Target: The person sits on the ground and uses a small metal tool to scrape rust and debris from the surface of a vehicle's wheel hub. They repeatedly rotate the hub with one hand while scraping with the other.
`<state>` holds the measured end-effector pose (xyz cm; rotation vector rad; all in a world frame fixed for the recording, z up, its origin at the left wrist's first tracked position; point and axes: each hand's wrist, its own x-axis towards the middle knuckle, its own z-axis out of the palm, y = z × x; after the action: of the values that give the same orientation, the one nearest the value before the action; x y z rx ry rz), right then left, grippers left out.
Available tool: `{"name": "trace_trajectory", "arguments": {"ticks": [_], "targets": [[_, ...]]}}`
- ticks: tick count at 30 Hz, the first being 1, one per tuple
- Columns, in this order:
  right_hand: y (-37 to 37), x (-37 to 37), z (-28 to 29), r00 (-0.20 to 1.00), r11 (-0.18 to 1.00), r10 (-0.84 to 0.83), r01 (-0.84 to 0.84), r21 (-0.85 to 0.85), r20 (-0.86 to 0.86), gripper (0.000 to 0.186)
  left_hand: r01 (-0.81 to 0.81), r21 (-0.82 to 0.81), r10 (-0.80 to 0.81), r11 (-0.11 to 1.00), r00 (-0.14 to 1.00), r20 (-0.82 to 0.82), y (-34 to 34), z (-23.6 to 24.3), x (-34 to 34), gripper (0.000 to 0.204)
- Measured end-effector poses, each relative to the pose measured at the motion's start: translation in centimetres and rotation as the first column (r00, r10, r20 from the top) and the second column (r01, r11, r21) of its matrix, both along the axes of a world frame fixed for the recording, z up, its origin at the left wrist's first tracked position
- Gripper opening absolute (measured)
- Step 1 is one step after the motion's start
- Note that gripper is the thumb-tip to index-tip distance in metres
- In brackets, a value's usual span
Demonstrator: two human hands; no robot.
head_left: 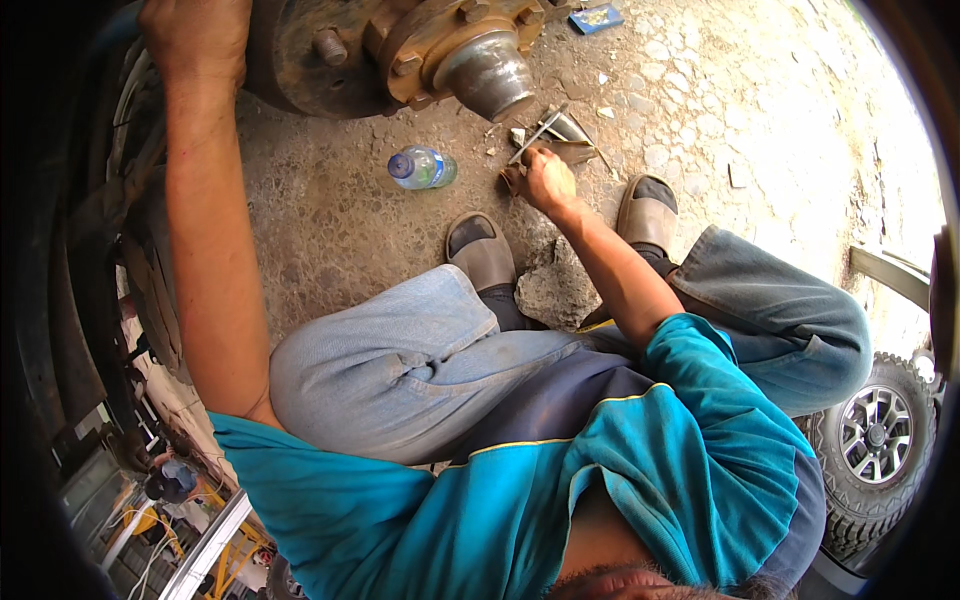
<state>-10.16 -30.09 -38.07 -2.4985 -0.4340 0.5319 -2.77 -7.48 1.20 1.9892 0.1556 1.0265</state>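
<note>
Looking down, we see the rusty wheel hub ahead. A rock lies between our feet. Our left hand is at the hub's rim, fingers out of view; we cannot tell their grip. Our right hand, fingers curled, is beside grey metal pieces; whether it grips one, we cannot tell. A capped bottle is to its left.

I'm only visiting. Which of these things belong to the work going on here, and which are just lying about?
Seemingly part of the work:
rusty bolted hub, by the left hand
grey and brown pieces, at the right hand

Seemingly just lying about:
clear bottle with a bluish cap
blue packet
rough stone
</note>
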Motion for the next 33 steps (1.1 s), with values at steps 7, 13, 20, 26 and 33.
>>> {"name": "trace_trajectory", "arguments": {"ticks": [7, 13, 20, 26, 33], "targets": [[1.5, -2.7, -1.1, 0.998, 0.997, -0.067, 0.067, 0.042, 0.008, 0.035, 0.099, 0.065, -0.101, 0.993, 0.995, 0.017, -0.3, 0.6, -1.1, 0.033], [1.5, -2.2, -2.4, 0.950, 0.985, 0.175, -0.168, -0.048, 0.260, 0.020, 0.020, 0.024, -0.020, 1.000, 1.000, 0.015, 1.1, 0.4, -0.3, 0.033], [2.5, -1.1, 0.1, 0.994, 0.975, -0.034, 0.010, 0.221, 0.106, 0.021, -0.005, -0.070, 0.006, 0.998, 1.000, 0.026, 3.1, -0.5, 0.9, 0.035], [0.7, 5.6, 4.8, 0.836, 0.668, -0.109, 0.462, 0.583, -0.538, 0.024, -0.069, -0.044, 0.067, 0.997, 0.997, -0.043, 3.4, -0.3, 0.9, 0.034], [-2.0, 7.8, 17.6, 0.874, 0.292, -0.186, 0.486, 0.824, -0.449, 0.021, -0.015, 0.031, 0.013, 0.999, 0.999, 0.044, 1.6, -0.2, 0.8, 0.027]]}}
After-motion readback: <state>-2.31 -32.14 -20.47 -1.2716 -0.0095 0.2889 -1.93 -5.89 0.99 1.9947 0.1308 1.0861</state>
